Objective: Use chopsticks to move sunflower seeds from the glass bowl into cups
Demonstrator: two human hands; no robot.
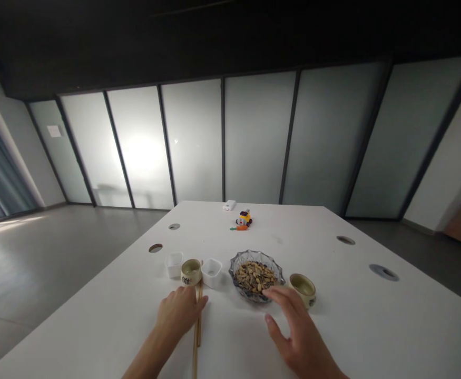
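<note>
My left hand [178,313] lies on the white table [372,326] with its fingers touching a pair of wooden chopsticks [197,337] that point toward me. My right hand [295,329] hovers open, fingers spread, its fingertips at the near rim of a glass bowl [256,275] full of sunflower seeds. A small tan cup [303,288] stands just right of the bowl, close to my right fingers. Another tan cup [191,271] sits between two small white square dishes [174,263] [212,272], just beyond my left hand.
A yellow toy with an orange piece [243,219] and a small white box [229,205] rest near the far table edge. Round cable holes [155,248] [383,272] dot both sides of the table. Frosted glass panels line the back wall; grey floor lies to the left.
</note>
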